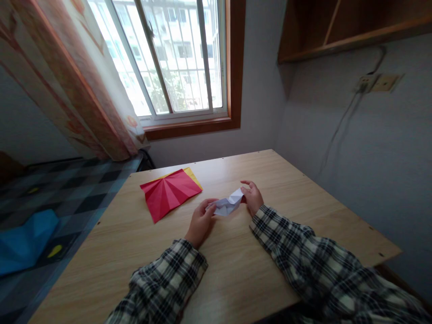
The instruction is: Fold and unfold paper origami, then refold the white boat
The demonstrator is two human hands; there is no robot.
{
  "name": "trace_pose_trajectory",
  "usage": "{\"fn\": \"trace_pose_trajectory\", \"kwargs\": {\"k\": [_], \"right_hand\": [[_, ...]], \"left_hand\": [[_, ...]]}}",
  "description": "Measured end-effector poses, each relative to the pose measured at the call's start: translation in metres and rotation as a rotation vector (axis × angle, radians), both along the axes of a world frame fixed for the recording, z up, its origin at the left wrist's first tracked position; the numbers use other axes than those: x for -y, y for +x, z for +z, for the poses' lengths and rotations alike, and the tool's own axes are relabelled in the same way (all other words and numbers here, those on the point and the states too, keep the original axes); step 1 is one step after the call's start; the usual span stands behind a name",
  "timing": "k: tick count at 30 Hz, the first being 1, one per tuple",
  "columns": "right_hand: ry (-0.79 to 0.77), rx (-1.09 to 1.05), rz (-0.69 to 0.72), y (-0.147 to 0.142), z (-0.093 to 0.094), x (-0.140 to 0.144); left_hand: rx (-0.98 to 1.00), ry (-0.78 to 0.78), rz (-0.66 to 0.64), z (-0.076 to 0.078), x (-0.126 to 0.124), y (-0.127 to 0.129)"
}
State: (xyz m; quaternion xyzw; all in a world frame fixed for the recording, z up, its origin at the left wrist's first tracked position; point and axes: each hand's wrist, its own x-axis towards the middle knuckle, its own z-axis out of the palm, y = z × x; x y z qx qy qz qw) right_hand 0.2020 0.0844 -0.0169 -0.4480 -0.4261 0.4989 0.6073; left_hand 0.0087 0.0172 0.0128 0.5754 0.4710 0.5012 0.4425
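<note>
A small folded piece of white paper (228, 203) is held between both my hands just above the wooden table (297, 198). My left hand (200, 222) pinches its left end with fingertips. My right hand (252, 196) grips its right end, fingers curled over it. Both sleeves are black-and-white plaid. A creased red paper sheet (168, 192) lies flat on the table to the left of my hands, with a yellow sheet (193, 175) poking out from under its far edge.
The table stands in a room corner, walls behind and to the right. A window (175, 58) with a curtain (70, 81) is at the back left. A bed with a checked cover (67, 189) and blue cloth (23, 243) lies left. A wooden shelf (337, 27) hangs above.
</note>
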Motion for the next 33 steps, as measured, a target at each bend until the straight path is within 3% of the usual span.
{"fn": "trace_pose_trajectory", "kwargs": {"k": [8, 15, 18, 21, 24, 28, 30, 33], "right_hand": [[0.006, 0.101, 0.022, 0.001, 0.001, 0.000], [0.109, 0.206, -0.021, 0.001, -0.001, 0.001], [0.289, 0.398, -0.154, 0.004, 0.008, 0.007], [0.660, 0.695, -0.313, 0.003, 0.022, 0.021], [0.997, 0.932, -0.280, -0.004, 0.032, 0.040], [1.339, 1.087, -0.074, -0.021, 0.032, 0.059], [1.368, 1.125, -0.065, -0.028, 0.029, 0.061], [1.273, 1.161, -0.090, -0.031, 0.027, 0.058]], "left_hand": [[0.242, -0.058, 0.045, -0.005, -0.003, 0.004], [0.149, -0.018, 0.140, -0.006, -0.005, 0.003], [0.100, -0.005, 0.177, -0.007, -0.006, 0.002], [0.043, 0.025, 0.213, -0.009, -0.006, 0.001], [-0.024, 0.062, 0.227, -0.010, -0.007, 0.001], [-0.091, 0.110, 0.232, -0.010, -0.006, 0.002], [-0.090, 0.123, 0.207, -0.009, -0.006, 0.002], [-0.103, 0.135, 0.176, -0.007, -0.005, 0.003]]}}
